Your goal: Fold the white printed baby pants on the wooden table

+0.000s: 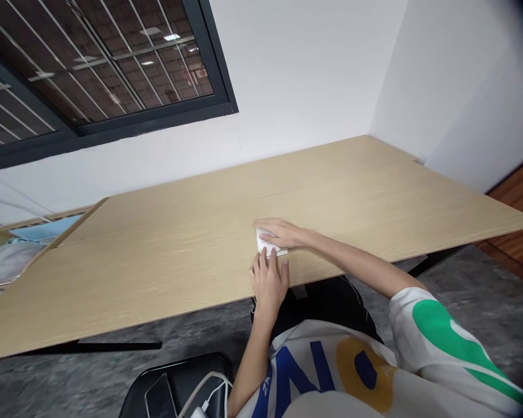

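Note:
A small white folded piece of paper [267, 244] lies near the front edge of a light wooden table [157, 255]. My right hand [283, 232] lies flat across its far side, fingers stretched out and pressing it down. My left hand [269, 281] rests at the table edge, its fingertips spread on the near side of the paper. Most of the paper is hidden under the two hands.
A dark stool or seat [178, 386] with a phone [160, 397] and a white cable [207, 392] stands low at the left of my body. A dark-framed window [100, 64] is in the white wall behind the table. Grey floor lies below.

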A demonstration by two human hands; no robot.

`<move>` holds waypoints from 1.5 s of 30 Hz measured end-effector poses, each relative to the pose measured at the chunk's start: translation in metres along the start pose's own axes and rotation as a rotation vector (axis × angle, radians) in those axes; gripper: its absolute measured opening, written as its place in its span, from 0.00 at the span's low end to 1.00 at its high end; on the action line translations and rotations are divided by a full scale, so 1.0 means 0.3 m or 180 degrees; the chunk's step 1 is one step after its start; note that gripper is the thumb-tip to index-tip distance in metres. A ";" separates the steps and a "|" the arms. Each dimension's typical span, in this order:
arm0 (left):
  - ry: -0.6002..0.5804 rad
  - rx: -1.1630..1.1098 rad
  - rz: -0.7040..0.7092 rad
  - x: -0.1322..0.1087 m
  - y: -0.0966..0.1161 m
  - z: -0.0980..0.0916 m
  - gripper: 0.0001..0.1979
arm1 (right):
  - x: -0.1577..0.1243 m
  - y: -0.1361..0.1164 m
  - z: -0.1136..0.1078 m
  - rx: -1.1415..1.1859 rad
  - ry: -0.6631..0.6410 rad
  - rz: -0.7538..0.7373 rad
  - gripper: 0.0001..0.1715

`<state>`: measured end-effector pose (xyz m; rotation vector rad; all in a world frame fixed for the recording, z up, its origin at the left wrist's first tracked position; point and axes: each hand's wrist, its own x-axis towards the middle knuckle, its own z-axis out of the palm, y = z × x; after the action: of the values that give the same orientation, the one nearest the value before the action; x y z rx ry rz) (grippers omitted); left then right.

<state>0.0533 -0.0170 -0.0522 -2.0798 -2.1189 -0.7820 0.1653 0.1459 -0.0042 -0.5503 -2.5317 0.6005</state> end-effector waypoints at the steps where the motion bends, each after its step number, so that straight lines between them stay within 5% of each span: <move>1: -0.0017 0.0034 -0.0018 -0.001 0.001 0.002 0.23 | -0.013 -0.025 0.012 0.0008 -0.0204 -0.0191 0.33; 5: -0.0072 0.0035 -0.0035 0.000 -0.001 0.004 0.21 | -0.060 -0.061 0.069 0.0048 -0.0764 -0.0354 0.34; 9: -0.0125 0.0037 -0.0055 -0.002 0.000 0.000 0.23 | -0.077 0.001 0.079 -0.0136 -0.0904 -0.0140 0.35; 20: -0.0080 -0.0204 -0.0034 0.017 -0.026 -0.018 0.22 | -0.090 0.145 0.014 -0.0303 -0.0345 0.0465 0.38; 24: 0.0117 -0.0314 -0.0562 0.073 -0.072 -0.052 0.22 | -0.087 0.133 0.024 -0.0389 -0.0006 0.0689 0.38; 28: -0.0172 0.0135 -0.0958 0.136 -0.091 -0.068 0.21 | -0.071 0.098 0.018 -0.0585 0.0334 0.0758 0.28; 33: -0.0558 -0.0239 -0.0813 0.174 -0.072 -0.062 0.13 | -0.094 0.032 -0.023 -0.0627 0.0268 0.1094 0.15; 36: -0.0695 -0.0588 -0.0436 0.159 -0.031 -0.058 0.08 | -0.194 -0.024 -0.083 -0.0403 0.0366 0.1137 0.11; 40: -0.0955 -0.1625 0.0204 0.105 0.099 -0.047 0.06 | -0.448 -0.140 -0.206 0.0162 0.0689 0.1566 0.09; 43: -0.1461 -0.2789 0.0819 0.061 0.249 -0.051 0.07 | -0.681 -0.265 -0.299 0.0547 0.1325 0.1701 0.14; 45: -0.1772 -0.3371 0.1218 0.035 0.354 -0.072 0.09 | -0.823 -0.353 -0.337 0.0599 0.2095 0.1885 0.20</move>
<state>0.1471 -0.0208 0.0029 -3.4101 -1.4456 -1.6483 0.3895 -0.0276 0.0416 -1.2116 -1.6660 0.7018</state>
